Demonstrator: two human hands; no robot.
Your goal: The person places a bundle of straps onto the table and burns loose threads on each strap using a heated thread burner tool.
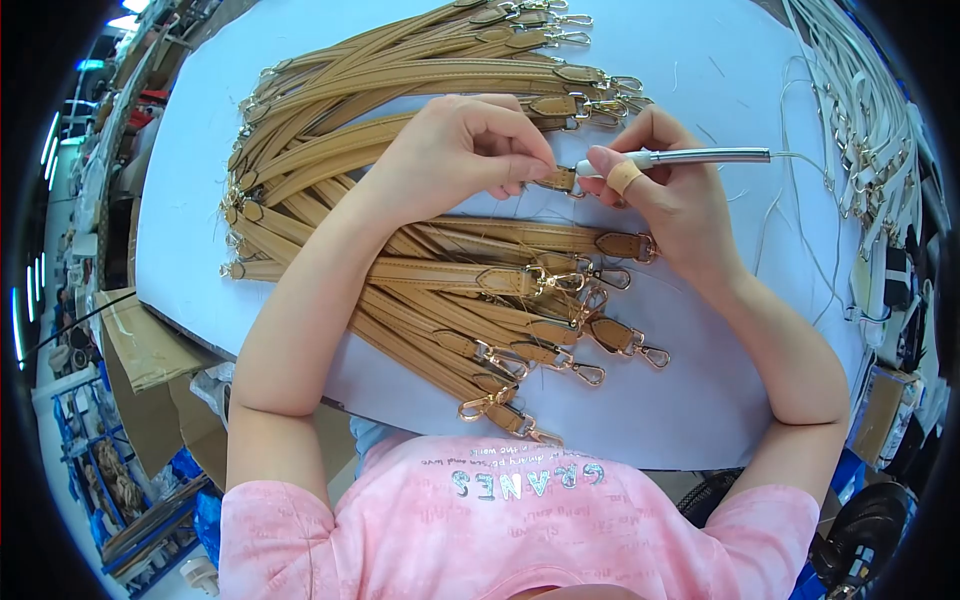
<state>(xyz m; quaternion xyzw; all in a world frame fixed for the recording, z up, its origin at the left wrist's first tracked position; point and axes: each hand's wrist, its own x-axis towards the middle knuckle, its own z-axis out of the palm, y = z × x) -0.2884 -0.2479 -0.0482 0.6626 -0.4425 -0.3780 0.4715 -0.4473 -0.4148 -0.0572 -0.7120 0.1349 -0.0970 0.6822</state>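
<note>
My left hand (455, 155) is closed in a pinch at the end of a tan strap (560, 179), near its metal ring. Thin threads show around its fingertips. Close beside it, my right hand (665, 185) grips a white and silver pen-like tool (700, 156) with a thin cord at its rear. The tool's front end is at the strap end. A tan bandage (624, 177) wraps a digit of my right hand. Many tan straps (400, 272) with gold clasps lie piled under and around my left forearm.
White straps with metal clasps (868, 165) hang over the right side of the white table (690, 400). Loose threads and a cord lie at its right. A cardboard box (150, 385) stands below the left edge, near blue racks (95, 450). A black object (875, 525) is at lower right.
</note>
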